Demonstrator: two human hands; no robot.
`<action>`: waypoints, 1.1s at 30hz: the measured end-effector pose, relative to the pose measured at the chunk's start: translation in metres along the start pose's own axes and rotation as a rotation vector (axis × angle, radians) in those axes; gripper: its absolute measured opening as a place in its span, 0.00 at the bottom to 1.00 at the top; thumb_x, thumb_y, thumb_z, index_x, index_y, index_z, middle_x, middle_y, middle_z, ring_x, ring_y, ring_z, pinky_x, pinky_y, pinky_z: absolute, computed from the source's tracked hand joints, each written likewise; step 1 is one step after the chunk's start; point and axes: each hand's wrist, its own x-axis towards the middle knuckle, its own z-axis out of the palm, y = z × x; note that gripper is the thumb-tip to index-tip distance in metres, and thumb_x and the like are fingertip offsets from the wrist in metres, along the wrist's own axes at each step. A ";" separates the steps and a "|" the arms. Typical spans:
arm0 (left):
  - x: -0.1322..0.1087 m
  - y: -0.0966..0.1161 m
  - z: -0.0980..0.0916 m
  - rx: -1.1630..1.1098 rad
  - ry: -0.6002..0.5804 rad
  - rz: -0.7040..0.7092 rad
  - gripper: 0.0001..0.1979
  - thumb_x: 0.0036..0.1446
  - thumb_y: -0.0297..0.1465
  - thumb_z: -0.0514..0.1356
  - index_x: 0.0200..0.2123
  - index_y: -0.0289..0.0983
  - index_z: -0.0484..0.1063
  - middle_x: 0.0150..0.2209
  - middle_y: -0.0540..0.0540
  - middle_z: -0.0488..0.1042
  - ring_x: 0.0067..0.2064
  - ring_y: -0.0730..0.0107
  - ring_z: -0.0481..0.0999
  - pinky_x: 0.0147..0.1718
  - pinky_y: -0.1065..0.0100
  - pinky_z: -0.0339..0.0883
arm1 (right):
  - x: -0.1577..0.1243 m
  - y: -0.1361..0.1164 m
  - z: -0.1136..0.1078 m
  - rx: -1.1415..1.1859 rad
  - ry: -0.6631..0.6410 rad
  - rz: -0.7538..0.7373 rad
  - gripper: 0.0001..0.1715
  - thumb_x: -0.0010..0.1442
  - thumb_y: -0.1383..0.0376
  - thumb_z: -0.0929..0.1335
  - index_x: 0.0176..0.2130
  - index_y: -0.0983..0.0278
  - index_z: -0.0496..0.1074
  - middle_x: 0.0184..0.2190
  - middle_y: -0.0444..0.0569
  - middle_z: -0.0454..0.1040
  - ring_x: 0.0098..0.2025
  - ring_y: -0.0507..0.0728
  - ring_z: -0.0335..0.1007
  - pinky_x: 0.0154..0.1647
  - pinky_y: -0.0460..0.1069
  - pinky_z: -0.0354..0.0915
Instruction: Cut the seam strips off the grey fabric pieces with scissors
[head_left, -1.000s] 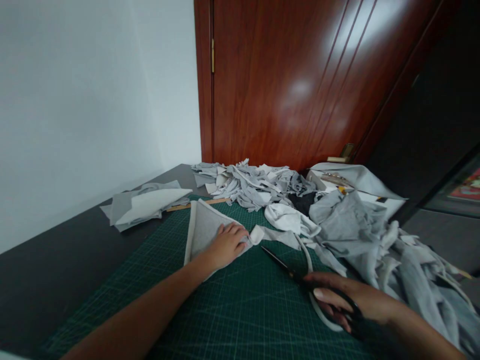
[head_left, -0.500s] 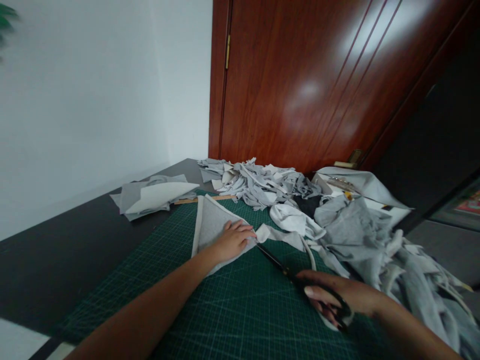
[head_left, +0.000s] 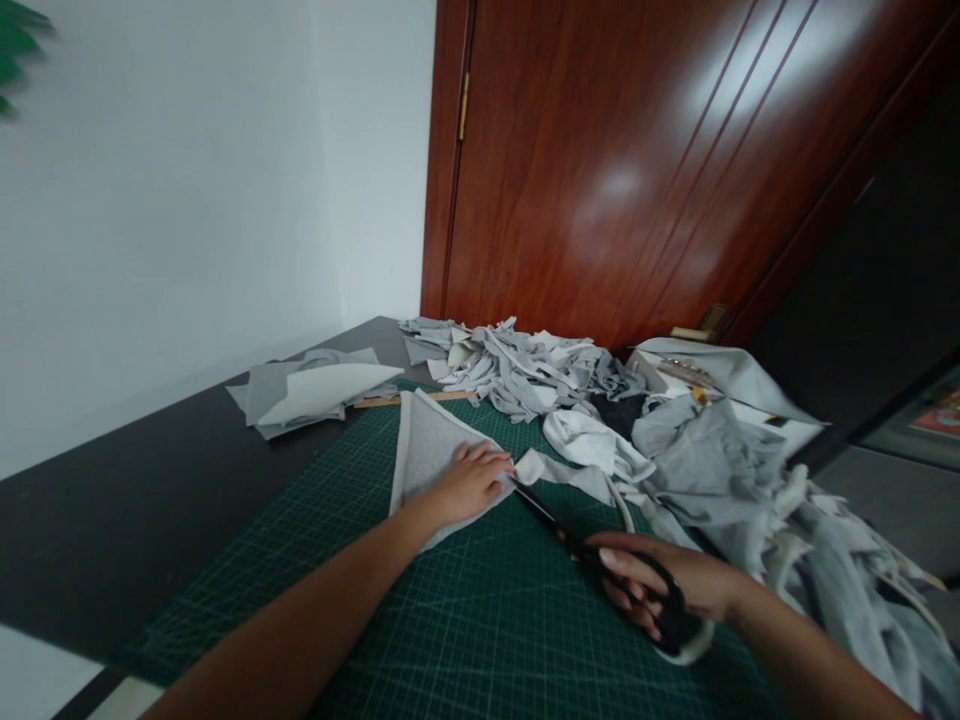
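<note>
My left hand [head_left: 474, 480] lies palm down on a grey triangular piece of cloth [head_left: 431, 440] with pale edging, its fingers stretched out to the cloth's right corner. In my right hand [head_left: 652, 575] is a pair of black-handled scissors [head_left: 559, 530], my fingers through the handles. Its blade tips touch or nearly touch the cloth's corner beside my left fingertips. From about there a pale cloth strip [head_left: 566, 474] runs right and bends down towards my right hand. Whether strip and triangle are still joined I cannot tell.
Under the work is a green cutting mat [head_left: 480, 620] on a dark table [head_left: 150, 500]. Cloth pieces [head_left: 315, 390] lie stacked at left, a wooden ruler-like strip [head_left: 375, 401] beside them. Scraps [head_left: 517, 365] heap at the back; more grey cloth [head_left: 705, 460] and a white box [head_left: 660, 375] fill the right.
My right hand and the scissors have shifted slightly up and left, towards the cloth's corner. My left hand stays on the cloth. The whole view has shifted a little.
</note>
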 end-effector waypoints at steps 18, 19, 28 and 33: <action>0.000 0.002 0.000 0.019 0.043 -0.006 0.16 0.62 0.33 0.56 0.53 0.40 0.65 0.58 0.43 0.68 0.63 0.57 0.59 0.61 0.53 0.50 | 0.006 0.008 0.008 0.049 0.040 -0.046 0.37 0.49 0.39 0.71 0.44 0.62 0.61 0.20 0.34 0.60 0.15 0.44 0.52 0.14 0.40 0.53; 0.001 0.001 0.001 0.021 0.045 -0.004 0.16 0.62 0.33 0.56 0.53 0.39 0.65 0.58 0.43 0.68 0.63 0.57 0.59 0.61 0.53 0.50 | 0.005 0.007 0.008 0.051 0.045 -0.043 0.37 0.48 0.39 0.71 0.44 0.62 0.62 0.20 0.34 0.60 0.15 0.44 0.52 0.14 0.40 0.52; 0.001 0.002 -0.001 0.024 0.046 0.010 0.16 0.61 0.32 0.57 0.52 0.39 0.66 0.57 0.42 0.68 0.63 0.57 0.60 0.61 0.53 0.51 | 0.001 0.002 0.005 -0.010 0.059 -0.005 0.39 0.49 0.41 0.72 0.49 0.62 0.62 0.22 0.34 0.60 0.17 0.43 0.52 0.15 0.40 0.47; 0.001 0.002 -0.001 0.008 0.061 0.017 0.15 0.61 0.33 0.57 0.52 0.41 0.65 0.57 0.43 0.68 0.62 0.57 0.61 0.60 0.53 0.52 | -0.001 0.004 0.002 -0.041 0.060 -0.011 0.39 0.49 0.40 0.71 0.51 0.61 0.63 0.23 0.36 0.63 0.18 0.45 0.57 0.16 0.40 0.53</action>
